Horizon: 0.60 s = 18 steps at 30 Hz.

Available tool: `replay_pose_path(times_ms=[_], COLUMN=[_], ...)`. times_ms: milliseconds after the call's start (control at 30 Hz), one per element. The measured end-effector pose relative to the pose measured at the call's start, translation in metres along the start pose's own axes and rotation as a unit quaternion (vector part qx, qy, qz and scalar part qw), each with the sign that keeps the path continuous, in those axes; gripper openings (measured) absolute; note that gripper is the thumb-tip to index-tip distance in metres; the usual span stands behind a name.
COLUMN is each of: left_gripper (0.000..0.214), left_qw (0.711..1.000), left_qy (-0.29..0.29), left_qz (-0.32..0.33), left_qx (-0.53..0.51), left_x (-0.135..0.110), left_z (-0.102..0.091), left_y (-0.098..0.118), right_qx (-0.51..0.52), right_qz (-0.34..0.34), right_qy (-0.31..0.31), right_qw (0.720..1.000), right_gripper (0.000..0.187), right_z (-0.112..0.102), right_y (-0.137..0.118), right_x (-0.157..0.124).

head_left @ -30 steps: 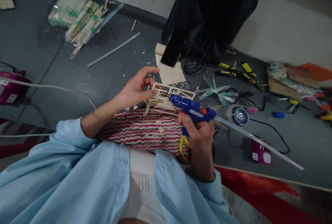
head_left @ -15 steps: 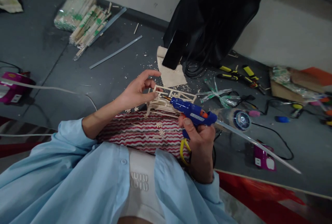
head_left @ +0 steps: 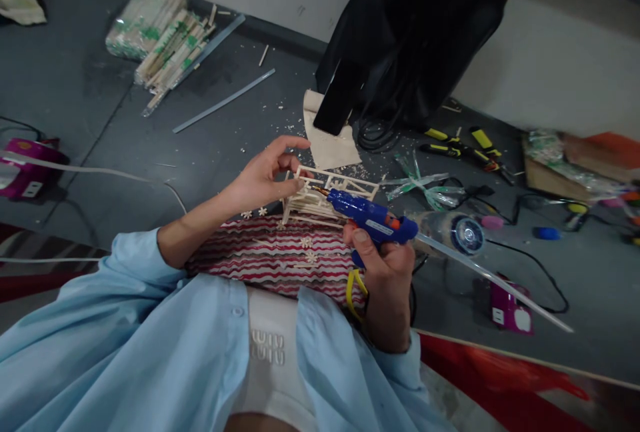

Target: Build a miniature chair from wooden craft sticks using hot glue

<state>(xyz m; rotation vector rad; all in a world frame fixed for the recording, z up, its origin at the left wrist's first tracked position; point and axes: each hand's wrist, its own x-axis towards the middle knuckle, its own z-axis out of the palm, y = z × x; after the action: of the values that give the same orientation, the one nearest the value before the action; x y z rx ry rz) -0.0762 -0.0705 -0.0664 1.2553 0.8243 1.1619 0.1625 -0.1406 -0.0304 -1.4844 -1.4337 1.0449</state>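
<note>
By the near edge of the table [head_left: 120,159], the left hand [head_left: 265,173] pinches the left end of a wooden stick frame [head_left: 313,207], while the right hand [head_left: 385,262] is wrapped round a blue glue gun [head_left: 357,209]. Gluing seems to be the step in hand, so the next move calls for a steady nozzle [head_left: 321,190]. The gun's white label [head_left: 379,227] and the shirt's raised letters [head_left: 267,347] I cannot read surely.
</note>
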Motion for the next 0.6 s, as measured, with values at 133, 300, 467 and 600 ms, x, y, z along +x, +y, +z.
replay_pose_path(times_ms=[133, 300, 467, 600], left_gripper=[0.054, 0.053, 0.054, 0.053], left_qw=[1.000, 1.000, 1.000, 0.999], left_qy=[0.004, 0.009, 0.014, 0.018], left_qz=[-0.009, -0.005, -0.016, -0.020], left_qx=[-0.010, -0.020, -0.015, -0.017], left_x=[0.000, 0.001, 0.001, 0.001], left_z=[0.001, 0.001, 0.001, 0.002], left_y=[0.000, -0.001, 0.000, 0.000], right_qx=[-0.005, -0.004, 0.007, 0.016], right_qz=[0.009, 0.017, 0.000, -0.027], right_qy=[0.014, 0.007, 0.005, 0.000], right_qw=[1.000, 1.000, 1.000, 1.000], right_gripper=[0.022, 0.023, 0.025, 0.025], right_z=[0.001, 0.000, 0.000, -0.001], right_y=[-0.002, -0.001, 0.003, 0.013], right_x=[-0.002, -0.002, 0.001, 0.006])
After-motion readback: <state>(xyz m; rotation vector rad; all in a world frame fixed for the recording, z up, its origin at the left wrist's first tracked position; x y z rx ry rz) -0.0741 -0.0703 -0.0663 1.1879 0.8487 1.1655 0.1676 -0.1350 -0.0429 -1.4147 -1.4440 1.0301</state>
